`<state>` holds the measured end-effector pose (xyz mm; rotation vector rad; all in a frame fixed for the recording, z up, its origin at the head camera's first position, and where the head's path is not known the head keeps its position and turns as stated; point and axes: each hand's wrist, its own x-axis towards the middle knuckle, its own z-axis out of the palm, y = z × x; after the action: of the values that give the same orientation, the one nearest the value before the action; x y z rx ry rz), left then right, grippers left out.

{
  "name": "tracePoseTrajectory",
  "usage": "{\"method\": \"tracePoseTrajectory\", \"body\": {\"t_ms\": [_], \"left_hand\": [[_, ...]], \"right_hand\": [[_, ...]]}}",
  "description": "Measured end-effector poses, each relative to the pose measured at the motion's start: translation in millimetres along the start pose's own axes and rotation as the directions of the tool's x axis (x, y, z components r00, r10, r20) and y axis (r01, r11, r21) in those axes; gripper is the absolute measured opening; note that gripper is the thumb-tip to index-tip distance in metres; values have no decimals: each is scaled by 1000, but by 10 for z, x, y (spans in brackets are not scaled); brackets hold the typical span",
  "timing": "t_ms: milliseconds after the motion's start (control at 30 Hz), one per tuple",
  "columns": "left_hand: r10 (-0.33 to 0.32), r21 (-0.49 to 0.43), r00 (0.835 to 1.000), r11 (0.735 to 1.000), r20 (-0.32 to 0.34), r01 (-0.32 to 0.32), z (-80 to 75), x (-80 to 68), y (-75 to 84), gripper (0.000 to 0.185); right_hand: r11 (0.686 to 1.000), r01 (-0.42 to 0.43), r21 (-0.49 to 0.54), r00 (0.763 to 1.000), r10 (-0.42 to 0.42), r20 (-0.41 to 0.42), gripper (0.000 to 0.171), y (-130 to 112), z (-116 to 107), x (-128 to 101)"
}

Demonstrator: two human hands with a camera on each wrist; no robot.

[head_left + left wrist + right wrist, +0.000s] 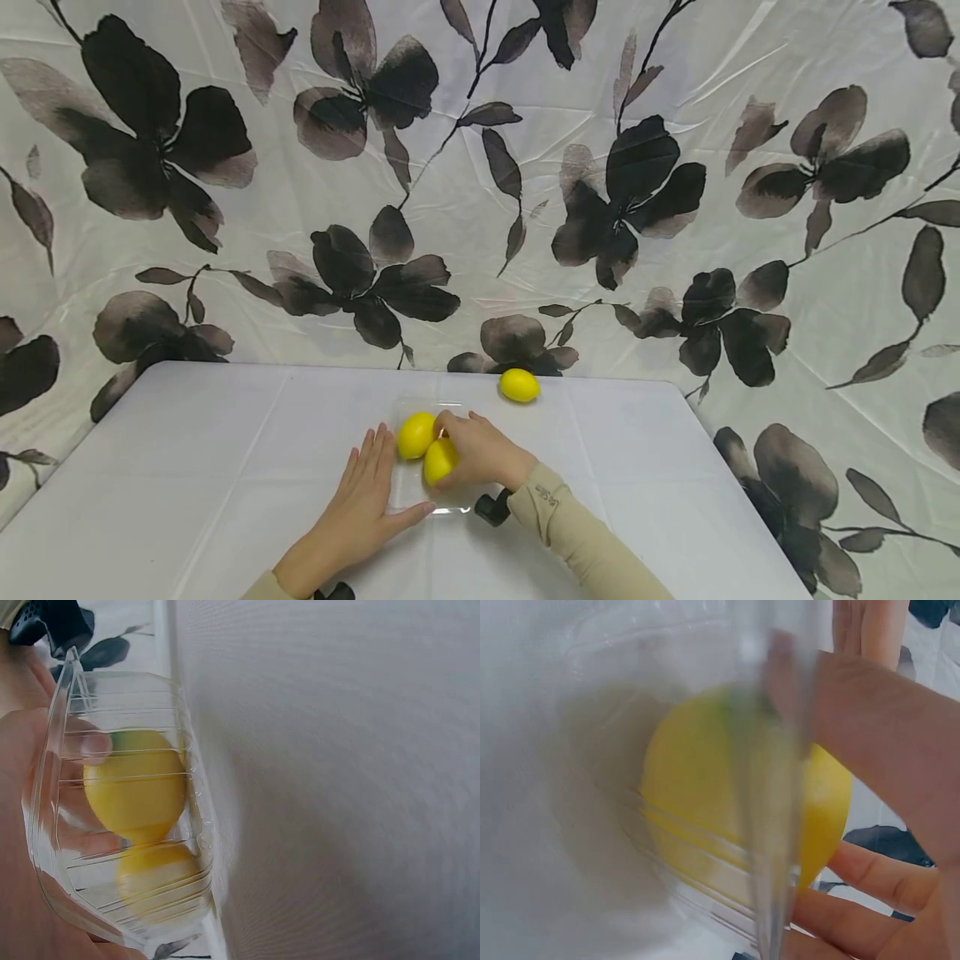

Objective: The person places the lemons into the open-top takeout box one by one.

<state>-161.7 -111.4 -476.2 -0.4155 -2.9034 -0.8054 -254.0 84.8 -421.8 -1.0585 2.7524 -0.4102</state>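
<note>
A clear plastic container (408, 493) with ribbed walls stands on the table. My right hand (483, 450) grips a yellow lemon (441, 461) inside it, thumb on the near side and fingers on the far side. Through the clear wall in the left wrist view, the gripped lemon (139, 795) shows a green patch near the thumb. Beside it in the container rests a second lemon (416, 435). My left hand (356, 508) lies along the container's left side, its fingers straight and the thumb out toward the near rim.
Behind the container, near the table's back edge, sits another lemon (519, 386). White cloth covers the table (187, 467). A floral curtain (480, 183) hangs right behind it.
</note>
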Motion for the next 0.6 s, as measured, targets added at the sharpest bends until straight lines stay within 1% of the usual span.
{"method": "tracePoseTrajectory", "body": {"t_ms": [100,200,300,367,467,600], "left_hand": [[8,1,1000,1000,-11,-8,3,-6,0,117],[11,-2,1000,1000,-13,-11,5,-10,-3,117],[10,-1,1000,1000,-10,-10,3,-9,-3,117],[8,0,1000,1000,-6,-8,2,-8,0,117],[4,-2,1000,1000,-6,-4,2,-9,6,117],[8,-10,1000,1000,-16,-8,4,-13,12,117]], "right_hand": [[998,-12,56,1000,11,14,66,16,-29,-12],[991,-14,130,1000,11,20,72,42,-78,-26],[979,-9,205,1000,6,19,77,77,-157,-48],[969,-6,248,1000,3,15,77,110,-217,-60],[948,-3,318,1000,4,-5,75,163,-310,-81],[919,17,395,998,8,-62,72,245,-409,-98]]}}
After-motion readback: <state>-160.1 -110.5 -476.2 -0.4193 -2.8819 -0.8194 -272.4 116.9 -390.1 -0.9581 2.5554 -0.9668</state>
